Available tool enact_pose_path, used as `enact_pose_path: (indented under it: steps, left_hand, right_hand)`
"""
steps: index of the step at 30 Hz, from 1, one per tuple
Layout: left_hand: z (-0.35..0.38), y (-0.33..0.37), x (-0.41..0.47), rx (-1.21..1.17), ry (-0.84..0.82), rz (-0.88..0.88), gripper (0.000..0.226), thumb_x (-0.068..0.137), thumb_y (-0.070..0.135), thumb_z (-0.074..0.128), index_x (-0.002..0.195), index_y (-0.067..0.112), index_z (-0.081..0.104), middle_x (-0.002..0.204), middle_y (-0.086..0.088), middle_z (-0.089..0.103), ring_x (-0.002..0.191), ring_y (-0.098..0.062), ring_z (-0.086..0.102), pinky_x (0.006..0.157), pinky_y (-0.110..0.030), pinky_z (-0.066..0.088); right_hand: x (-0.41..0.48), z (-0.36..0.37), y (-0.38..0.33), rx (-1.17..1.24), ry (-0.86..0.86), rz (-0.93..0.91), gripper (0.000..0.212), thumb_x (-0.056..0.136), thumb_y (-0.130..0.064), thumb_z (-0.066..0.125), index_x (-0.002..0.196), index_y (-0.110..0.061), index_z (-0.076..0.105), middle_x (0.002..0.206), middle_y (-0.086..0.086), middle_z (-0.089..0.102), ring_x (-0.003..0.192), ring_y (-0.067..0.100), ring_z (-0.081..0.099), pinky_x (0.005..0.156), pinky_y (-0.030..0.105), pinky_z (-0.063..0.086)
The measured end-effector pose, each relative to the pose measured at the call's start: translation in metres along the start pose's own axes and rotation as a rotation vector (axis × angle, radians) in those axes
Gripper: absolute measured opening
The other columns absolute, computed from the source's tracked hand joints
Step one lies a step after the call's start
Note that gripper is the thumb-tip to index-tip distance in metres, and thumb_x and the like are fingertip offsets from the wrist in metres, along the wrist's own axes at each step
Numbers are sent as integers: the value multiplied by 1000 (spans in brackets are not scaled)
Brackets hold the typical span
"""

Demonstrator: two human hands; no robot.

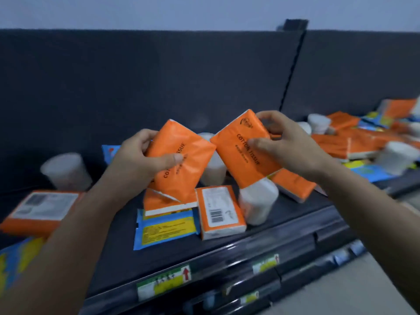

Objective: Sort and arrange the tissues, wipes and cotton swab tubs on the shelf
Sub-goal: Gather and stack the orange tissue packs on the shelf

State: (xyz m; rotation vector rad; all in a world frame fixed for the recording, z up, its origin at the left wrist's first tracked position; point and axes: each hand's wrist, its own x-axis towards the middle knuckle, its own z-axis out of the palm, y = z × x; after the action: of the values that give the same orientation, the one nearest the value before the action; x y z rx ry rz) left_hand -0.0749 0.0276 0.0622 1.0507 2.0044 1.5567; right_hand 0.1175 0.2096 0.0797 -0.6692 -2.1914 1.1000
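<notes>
My left hand [136,155] grips an orange cotton tissue pack [181,164], held tilted above the dark shelf [284,221]. My right hand [286,144] grips a second orange tissue pack [241,146] beside it; the two packs nearly touch at their inner corners. Below them lie an orange pack with its barcode up [219,211], a blue and yellow wipes pack [166,228], another orange pack [168,202] and a white cotton swab tub on its side [259,203]. Another tub [213,169] stands behind, partly hidden.
A white tub [66,171] stands at the left near an orange pack [43,209] and blue wipes [20,253]. At the right lies a mixed pile of orange packs [354,144], tubs [397,160] and wipes. Price labels [163,283] line the shelf's front edge. A dark back panel [159,76] rises behind.
</notes>
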Motion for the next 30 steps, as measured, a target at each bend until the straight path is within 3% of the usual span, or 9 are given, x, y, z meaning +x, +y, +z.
enact_pose_path:
  steps: [3, 7, 12, 16, 19, 22, 25, 28, 30]
  left_hand:
    - [47, 17, 11, 12, -116, 36, 56, 55, 29, 86, 105, 22, 60, 98, 0, 70, 87, -18, 68, 80, -40, 55]
    - [122, 42, 16, -4, -276, 130, 42, 70, 25, 79, 107, 21, 60, 96, 3, 71, 81, -9, 69, 71, -27, 55]
    - [228, 81, 11, 31, -415, 228, 22, 75, 29, 75, 93, 26, 63, 87, 8, 71, 76, -2, 67, 69, -22, 52]
    - [312, 112, 1, 59, -502, 273, 25, 74, 27, 75, 96, 22, 65, 90, 6, 71, 79, -7, 67, 73, -28, 52]
    - [369, 129, -4, 68, -550, 304, 33, 71, 29, 78, 99, 20, 64, 88, 10, 68, 78, 1, 64, 71, -19, 48]
    - [419, 143, -5, 106, -580, 292, 43, 64, 36, 80, 101, 22, 65, 92, 9, 69, 81, -2, 64, 77, -24, 50]
    - [462, 154, -3, 115, -612, 311, 25, 74, 23, 75, 96, 24, 64, 91, 12, 68, 79, 3, 63, 75, -20, 50]
    - [496, 161, 7, 119, -652, 327, 21, 76, 22, 74, 83, 33, 59, 86, 21, 60, 71, 21, 56, 59, 0, 42]
    - [517, 167, 17, 124, -658, 322, 21, 74, 24, 75, 81, 35, 58, 88, 22, 61, 79, 18, 57, 65, -2, 43]
  right_hand:
    - [-29, -49, 19, -14, 91, 82, 34, 83, -17, 68, 113, -27, 55, 97, -4, 67, 81, 4, 64, 70, 20, 53]
    - [-72, -114, 46, -40, 202, 141, 34, 85, -14, 66, 115, -27, 58, 105, 5, 68, 86, 11, 63, 76, 28, 55]
    - [-127, -202, 88, -21, 316, 226, 32, 84, -16, 67, 112, -32, 61, 107, 9, 69, 96, 24, 67, 84, 42, 56]
    - [-161, -272, 118, 5, 398, 258, 31, 84, -12, 67, 112, -23, 60, 100, 12, 69, 82, 16, 68, 76, 32, 58]
    - [-183, -320, 140, 6, 460, 279, 21, 83, -11, 68, 97, -24, 60, 93, 8, 68, 73, 7, 66, 66, 23, 56]
    - [-203, -360, 162, -6, 494, 313, 20, 82, -13, 69, 92, -27, 58, 87, -1, 67, 70, 6, 65, 58, 16, 51]
    - [-213, -394, 184, -1, 517, 348, 23, 81, -16, 70, 97, -29, 59, 91, 0, 67, 78, 14, 64, 60, 19, 49]
    - [-213, -422, 206, 3, 540, 364, 23, 80, -16, 71, 98, -27, 60, 94, 3, 67, 81, 18, 64, 64, 24, 49]
    - [-208, -439, 220, 3, 546, 375, 26, 80, -17, 71, 102, -26, 60, 95, 3, 67, 81, 18, 64, 64, 23, 49]
